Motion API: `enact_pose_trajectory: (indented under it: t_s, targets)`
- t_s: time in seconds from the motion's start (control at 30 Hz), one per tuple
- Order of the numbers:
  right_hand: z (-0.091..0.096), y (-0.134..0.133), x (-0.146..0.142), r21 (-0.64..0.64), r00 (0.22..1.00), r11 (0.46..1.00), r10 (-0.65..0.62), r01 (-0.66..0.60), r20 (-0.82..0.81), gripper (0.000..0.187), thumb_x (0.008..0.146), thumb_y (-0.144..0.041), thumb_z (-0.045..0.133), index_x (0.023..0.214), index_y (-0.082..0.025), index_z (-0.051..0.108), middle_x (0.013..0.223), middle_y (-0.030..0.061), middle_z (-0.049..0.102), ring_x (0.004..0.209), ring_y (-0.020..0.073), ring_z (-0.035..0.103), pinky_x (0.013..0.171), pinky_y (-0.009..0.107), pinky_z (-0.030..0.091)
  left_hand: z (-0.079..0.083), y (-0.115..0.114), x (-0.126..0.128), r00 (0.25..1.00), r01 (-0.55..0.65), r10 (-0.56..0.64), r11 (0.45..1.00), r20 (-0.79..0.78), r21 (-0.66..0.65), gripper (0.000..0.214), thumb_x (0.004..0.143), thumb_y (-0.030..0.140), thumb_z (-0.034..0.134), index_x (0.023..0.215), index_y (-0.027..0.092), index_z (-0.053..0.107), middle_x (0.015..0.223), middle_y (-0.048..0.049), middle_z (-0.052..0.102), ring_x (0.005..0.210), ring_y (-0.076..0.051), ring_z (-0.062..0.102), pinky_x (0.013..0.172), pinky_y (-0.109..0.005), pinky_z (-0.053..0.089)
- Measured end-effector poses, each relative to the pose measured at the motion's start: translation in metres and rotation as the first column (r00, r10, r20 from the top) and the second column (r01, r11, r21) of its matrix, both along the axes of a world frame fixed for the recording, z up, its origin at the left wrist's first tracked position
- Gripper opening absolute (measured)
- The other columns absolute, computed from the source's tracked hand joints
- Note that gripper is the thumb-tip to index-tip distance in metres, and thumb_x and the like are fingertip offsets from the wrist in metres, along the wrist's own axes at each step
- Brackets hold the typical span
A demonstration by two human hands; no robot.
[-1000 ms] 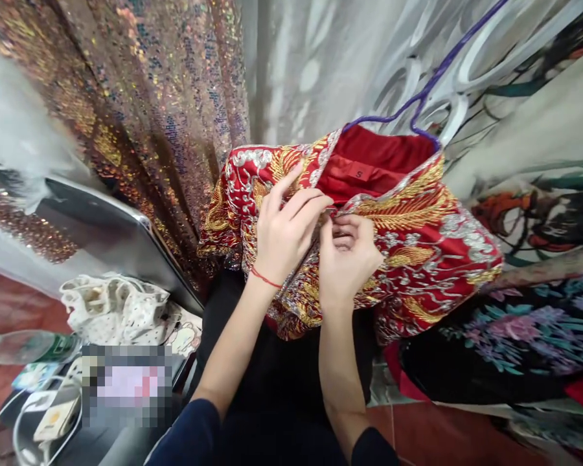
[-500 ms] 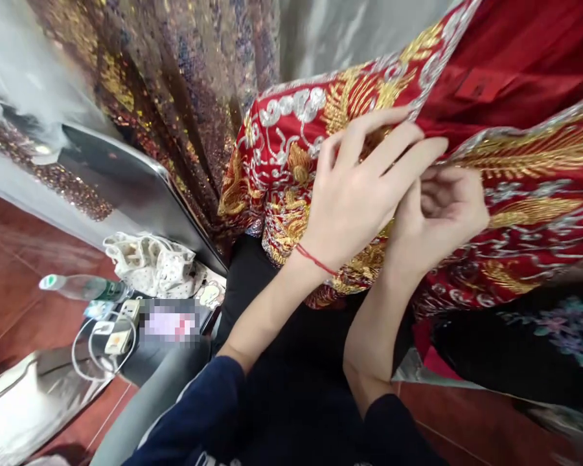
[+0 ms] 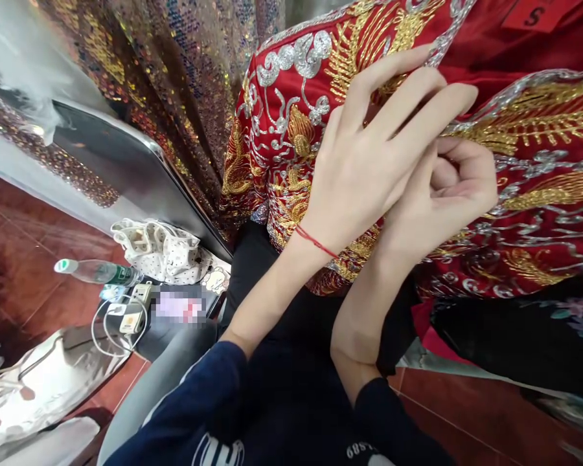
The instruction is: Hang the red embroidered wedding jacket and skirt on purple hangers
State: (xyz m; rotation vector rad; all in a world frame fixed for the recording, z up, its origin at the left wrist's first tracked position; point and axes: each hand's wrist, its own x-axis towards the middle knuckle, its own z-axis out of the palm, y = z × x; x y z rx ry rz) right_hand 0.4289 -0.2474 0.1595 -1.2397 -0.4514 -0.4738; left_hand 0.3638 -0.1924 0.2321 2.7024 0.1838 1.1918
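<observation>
Red garment (image 3: 539, 165): spread across the centre and upper right of the frame, thick with gold and silver embroidery; its silver-edged neckline runs behind the fingers.
Size label (image 3: 533, 16): red, marked S, against the lining at the top right.
Left hand (image 3: 369, 155): centre of the frame, back upward, fingers bent and apart, index fingertip at the neckline's edge; what the thumb does is hidden, so whether it grips the cloth I can't say.
Right hand (image 3: 447, 194): just right of centre, fingers curled inward; its thumb side runs under the left hand, so anything pinched there can't be made out.
In the way: the two hands overlap and cover the middle of the garment's front.
Red string bracelet (image 3: 315, 243): around the left wrist.
Sequinned fabric (image 3: 175, 65): hanging at upper left, behind the garment's sleeve.
Dark glossy panel (image 3: 121, 168): leaning at left, silver-rimmed, in front of the sequins.
Spotted white cloth (image 3: 160, 249): bunched at the panel's foot.
Bottle (image 3: 97, 272): on its side at lower left, near the cloth.
Power strip (image 3: 136, 310): below the bottle, a white cable (image 3: 94, 330) looped beside it.
White bag (image 3: 53, 375): lower left corner, on red floor tiles (image 3: 19, 259).
Black floral cloth (image 3: 515, 330): right edge, under the garment.
</observation>
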Motion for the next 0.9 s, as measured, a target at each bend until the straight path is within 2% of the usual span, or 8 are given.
enact_pose_trajectory:
  t_s: [0.17,0.27,0.4,0.5,0.6,0.67,0.77,0.9]
  targets:
    - [0.012,-0.004,-0.001,-0.02,1.0,1.0,-0.017,0.017,-0.014,0.02,0.085,-0.016,0.068,0.071,-0.015,0.055,0.066,-0.0055,0.054,0.056,0.0017,0.054,0.049,0.013,0.039,-0.005,0.004,0.003,0.998,-0.011,0.009,1.0,0.057,0.029,0.077,0.093,0.019,-0.004,0.103,0.017,0.072,0.1,-0.0008,0.067,0.13,-0.02,0.059,0.081,-0.034,0.05]
    - [0.016,-0.007,-0.003,-0.074,0.999,0.997,0.029,-0.03,-0.014,0.024,0.088,-0.012,0.062,0.065,-0.015,0.055,0.058,-0.0071,0.046,0.052,0.0008,0.046,0.046,0.013,0.031,-0.013,0.006,0.005,0.989,0.052,-0.05,0.999,0.142,-0.01,0.059,0.099,0.024,0.013,0.101,0.015,0.072,0.102,-0.0021,0.068,0.13,-0.021,0.059,0.095,-0.04,0.048]
    - [0.014,-0.011,-0.007,-0.038,0.99,0.99,0.135,-0.133,0.032,0.025,0.09,-0.016,0.06,0.066,-0.016,0.053,0.06,-0.0072,0.043,0.052,0.0017,0.041,0.053,0.017,0.036,-0.025,0.0,0.009,0.93,0.102,-0.035,0.981,0.365,-0.167,0.035,0.102,0.039,0.037,0.101,0.019,0.066,0.113,-0.0064,0.063,0.13,-0.023,0.058,0.096,-0.038,0.05]
    - [0.014,-0.013,-0.014,-0.03,0.987,0.987,0.159,-0.158,0.017,0.024,0.09,-0.017,0.058,0.067,-0.017,0.051,0.06,-0.0081,0.04,0.051,0.0027,0.039,0.054,0.018,0.037,-0.033,-0.007,0.016,0.844,0.088,0.139,0.917,0.518,-0.389,0.029,0.091,0.05,0.063,0.084,0.023,0.055,0.092,-0.0051,0.06,0.098,-0.019,0.067,0.081,-0.032,0.053]
    - [0.012,-0.011,-0.019,-0.047,0.99,0.989,0.139,-0.139,-0.002,0.021,0.087,-0.011,0.053,0.066,-0.017,0.05,0.06,-0.0076,0.041,0.052,0.0032,0.037,0.053,0.017,0.034,-0.04,-0.007,0.024,0.897,0.109,0.141,0.848,0.418,-0.518,0.042,0.088,0.051,0.068,0.068,0.023,0.045,0.065,0.0016,0.049,0.064,-0.013,0.058,0.062,-0.027,0.046]
    - [0.005,-0.007,-0.02,-0.027,0.992,0.992,0.126,-0.126,-0.015,0.018,0.085,-0.013,0.053,0.068,-0.017,0.051,0.062,-0.0063,0.047,0.056,0.0044,0.043,0.055,0.018,0.037,-0.046,-0.002,0.027,0.942,0.143,0.045,0.844,0.333,-0.518,0.045,0.092,0.049,0.063,0.062,0.021,0.045,0.056,0.0032,0.046,0.055,-0.01,0.052,0.057,-0.026,0.04]
    - [-0.015,0.0,-0.02,0.006,0.992,0.996,0.092,-0.092,-0.089,0.014,0.084,-0.018,0.054,0.07,-0.018,0.054,0.062,-0.0051,0.052,0.056,0.0064,0.049,0.055,0.019,0.041,-0.056,0.006,0.028,0.932,0.184,0.008,0.851,0.363,-0.492,0.045,0.095,0.045,0.058,0.059,0.02,0.049,0.054,0.003,0.049,0.052,-0.01,0.048,0.055,-0.027,0.036]
    - [-0.043,0.003,-0.025,-0.005,0.941,0.987,0.154,-0.163,-0.303,0.017,0.085,-0.029,0.056,0.071,-0.021,0.052,0.051,-0.0095,0.041,0.042,0.0061,0.037,0.042,0.02,0.03,-0.063,0.01,0.021,0.91,0.163,0.074,0.84,0.408,-0.517,0.048,0.098,0.047,0.051,0.059,0.02,0.048,0.054,0.0034,0.049,0.053,-0.009,0.044,0.056,-0.026,0.034]
